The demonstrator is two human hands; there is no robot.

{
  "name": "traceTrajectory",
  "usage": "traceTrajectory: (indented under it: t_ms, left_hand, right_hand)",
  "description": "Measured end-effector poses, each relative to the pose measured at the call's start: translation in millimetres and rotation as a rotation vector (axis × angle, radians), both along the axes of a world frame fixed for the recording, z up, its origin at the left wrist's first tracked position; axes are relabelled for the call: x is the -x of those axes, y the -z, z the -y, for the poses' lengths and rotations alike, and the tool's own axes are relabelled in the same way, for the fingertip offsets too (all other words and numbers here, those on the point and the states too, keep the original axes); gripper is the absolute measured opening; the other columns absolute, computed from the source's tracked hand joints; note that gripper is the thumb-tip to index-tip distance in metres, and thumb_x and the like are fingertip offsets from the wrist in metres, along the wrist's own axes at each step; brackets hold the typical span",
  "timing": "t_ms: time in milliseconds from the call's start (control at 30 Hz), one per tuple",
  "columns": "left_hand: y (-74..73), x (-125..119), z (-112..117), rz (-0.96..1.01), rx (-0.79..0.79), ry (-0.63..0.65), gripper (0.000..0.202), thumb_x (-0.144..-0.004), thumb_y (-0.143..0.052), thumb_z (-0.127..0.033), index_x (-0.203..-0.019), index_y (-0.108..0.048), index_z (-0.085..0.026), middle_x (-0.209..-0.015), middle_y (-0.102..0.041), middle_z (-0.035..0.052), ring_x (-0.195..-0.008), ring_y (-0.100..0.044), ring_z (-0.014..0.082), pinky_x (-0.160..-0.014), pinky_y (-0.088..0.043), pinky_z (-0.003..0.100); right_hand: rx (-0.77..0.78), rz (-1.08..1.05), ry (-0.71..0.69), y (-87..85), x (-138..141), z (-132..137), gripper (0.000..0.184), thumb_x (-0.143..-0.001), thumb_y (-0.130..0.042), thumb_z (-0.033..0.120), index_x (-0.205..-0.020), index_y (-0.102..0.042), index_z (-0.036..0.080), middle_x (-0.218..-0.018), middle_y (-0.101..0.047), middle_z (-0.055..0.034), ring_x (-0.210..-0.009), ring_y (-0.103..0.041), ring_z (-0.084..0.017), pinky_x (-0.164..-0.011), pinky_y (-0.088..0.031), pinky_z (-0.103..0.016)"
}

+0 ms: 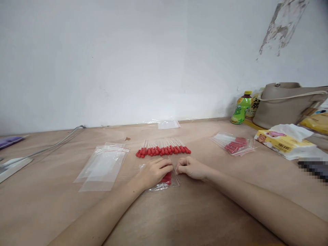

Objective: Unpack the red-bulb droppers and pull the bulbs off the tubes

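Against the far edge, white wall (128, 51) backs a plywood table (205, 218). Right rear: beige handbag (284, 104), tissue pack (284, 143) in front of it, both pushed well clear of the middle. Left of centre: stack of empty zip bags (104, 167), flat, near the left hand. Centre: row of red-bulb droppers (162, 149), bulbs all toward the person, laid side by side, probably for easy counting. Right of that, a filled bag (234, 144), set apart. Green bottle (241, 108) by the wall.

Small zip bag (167, 181) with red bulbs inside lies just in front of the row. Left hand (155, 172) palm down on it, fingers nearly straight, seemingly pinning it flat. Right hand (191, 168) curled, fingertips pinched at the bag's right top corner; exact grip hard to see.
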State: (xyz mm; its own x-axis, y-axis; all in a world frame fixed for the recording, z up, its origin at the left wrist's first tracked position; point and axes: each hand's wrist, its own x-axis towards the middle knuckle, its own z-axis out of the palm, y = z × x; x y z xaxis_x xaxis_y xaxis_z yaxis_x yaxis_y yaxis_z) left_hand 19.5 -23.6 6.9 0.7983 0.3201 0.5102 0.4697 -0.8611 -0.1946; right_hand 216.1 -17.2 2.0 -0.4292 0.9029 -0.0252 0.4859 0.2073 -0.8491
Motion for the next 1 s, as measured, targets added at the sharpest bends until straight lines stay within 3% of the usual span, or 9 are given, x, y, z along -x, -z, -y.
traceTrajectory:
  t_ms: [167, 300, 367, 500, 633, 833, 1000]
  left_hand:
    - [0.3, 1.7, -0.2, -0.078, -0.153, 0.045, 0.015, -0.088, -0.041, -0.015, -0.087, -0.056, -0.015, -0.089, -0.062, 0.0035, -0.072, -0.055, 0.0132, -0.061, -0.042, 0.024]
    - [-2.9, -0.2, 1.0, -0.117, -0.117, -0.01, 0.016, -0.089, -0.039, -0.015, -0.084, -0.055, -0.015, -0.079, -0.06, 0.0018, -0.068, -0.053, 0.0135, -0.058, -0.041, 0.024]
    - [-3.7, -0.8, 1.8, -0.11, -0.082, -0.032, 0.017, -0.089, -0.039, -0.014, -0.082, -0.054, -0.015, -0.077, -0.059, 0.0014, -0.07, -0.053, 0.0138, -0.06, -0.041, 0.024]
    - [-2.0, 0.8, 2.2, -0.109, -0.034, -0.051, 0.018, -0.089, -0.038, -0.014, -0.078, -0.053, -0.015, -0.077, -0.058, 0.002, -0.07, -0.053, 0.0134, -0.063, -0.042, 0.024]
    - [-1.1, 1.9, 1.8, -0.117, -0.008, -0.072, 0.016, -0.089, -0.04, -0.017, -0.078, -0.052, -0.015, -0.077, -0.058, 0.0019, -0.071, -0.052, 0.0138, -0.064, -0.042, 0.025]
    - [-3.0, 2.4, 1.9, -0.129, -0.019, -0.075, 0.016, -0.089, -0.039, -0.017, -0.079, -0.052, -0.015, -0.079, -0.058, 0.002, -0.071, -0.051, 0.0141, -0.063, -0.041, 0.025]
    - [-4.3, 4.3, 0.6, -0.151, -0.021, -0.05, 0.015, -0.09, -0.039, -0.019, -0.087, -0.053, -0.016, -0.088, -0.059, 0.0025, -0.078, -0.053, 0.0139, -0.067, -0.041, 0.025]
  right_hand:
    - [-0.048, 0.002, 0.001, 3.3, 1.2, -1.9, 0.015, -0.065, -0.051, 0.023, -0.054, -0.06, 0.017, -0.053, -0.056, 0.0028, -0.06, -0.05, -0.012, -0.058, -0.037, -0.022]
    - [-0.108, -0.008, 0.003, 0.4, 1.7, 3.1, 0.012, -0.066, -0.048, 0.019, -0.059, -0.058, 0.016, -0.058, -0.056, 0.0017, -0.058, -0.048, -0.012, -0.057, -0.036, -0.023]
    - [-0.29, -0.015, -0.02, -3.1, 0.0, 8.6, 0.01, -0.065, -0.049, 0.016, -0.069, -0.058, 0.016, -0.068, -0.057, 0.0003, -0.064, -0.047, -0.012, -0.062, -0.036, -0.025]
    - [-0.926, 0.131, -0.202, -5.4, -4.4, 16.2, 0.015, -0.064, -0.05, 0.011, -0.076, -0.057, 0.018, -0.074, -0.055, -0.0006, -0.073, -0.044, -0.015, -0.071, -0.031, -0.031]
    - [-1.25, 0.282, -0.269, 0.2, -4.1, 14.5, 0.014, -0.072, -0.049, 0.013, -0.078, -0.058, 0.022, -0.073, -0.053, -0.0008, -0.07, -0.039, -0.015, -0.068, -0.026, -0.032]
    - [-1.425, 0.339, -0.273, 0.6, -4.7, 7.6, 0.019, -0.083, -0.045, 0.012, -0.07, -0.056, 0.019, -0.066, -0.052, 0.001, -0.067, -0.036, -0.013, -0.068, -0.025, -0.031]
    - [-1.454, 0.451, -0.339, -1.9, -6.8, 5.7, 0.026, -0.089, -0.036, 0.015, -0.074, -0.057, 0.02, -0.069, -0.054, 0.0003, -0.068, -0.037, -0.013, -0.07, -0.026, -0.032]
